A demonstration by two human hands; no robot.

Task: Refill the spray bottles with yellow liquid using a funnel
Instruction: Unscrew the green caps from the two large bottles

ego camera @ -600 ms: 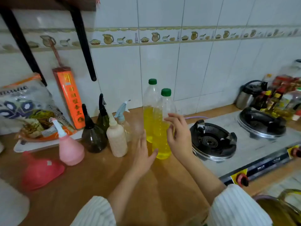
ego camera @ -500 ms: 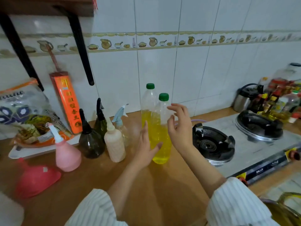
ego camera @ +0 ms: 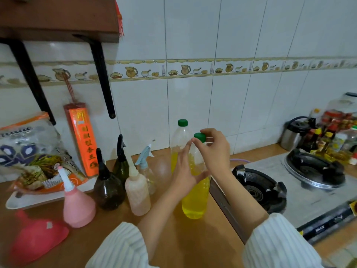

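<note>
- The step in hand appears to be opening the supply of yellow liquid: the right hand (ego camera: 213,149) pinches the green cap (ego camera: 200,137) of the near bottle (ego camera: 195,198) between thumb and curled fingers.
- The left hand (ego camera: 184,171) lies against the bottle's side with fingers straight, steadying it rather than wrapping it.
- This near bottle stands upright on the wooden desk (ego camera: 193,240), more than half full of yellow liquid. A second bottle (ego camera: 180,146), also green-capped and partly filled, stands just behind it.
- The next move likely calls for twisting the cap off while the left hand keeps the bottle from turning, then fetching the funnel.
- The red funnel (ego camera: 36,242) lies on its side at the desk's near left corner, well apart from both hands.
- The spray bottles wait in a cluster left of the yellow bottles: a pink one (ego camera: 78,207), two dark ones (ego camera: 108,188), a beige one (ego camera: 137,192) and a clear one with a pale blue trigger (ego camera: 144,159). All seem to have their heads on, so each would need unscrewing first.
- A gas stove (ego camera: 301,192) sits immediately right of the near bottle, limiting elbow room there.
- A bag of food on a tray (ego camera: 29,157) sits at the far left.
</note>
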